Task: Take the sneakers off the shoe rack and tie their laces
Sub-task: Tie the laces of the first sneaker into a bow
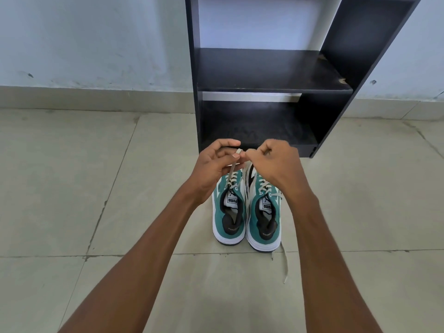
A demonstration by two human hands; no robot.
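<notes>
The two sneakers, the left sneaker (228, 213) and the right sneaker (263, 218), are coloured teal green with white soles, black inner linings and white tongue labels printed in black, and they are threaded with off-white laces (232, 173). The shoe rack (271, 73) is finished in black, with small pale chips shown along a shelf edge. The floor (72, 188) is laid in pale grey-beige tiles with darker grout lines, and the wall (91, 39) is painted a pale bluish white with scattered dark scuffs.
</notes>
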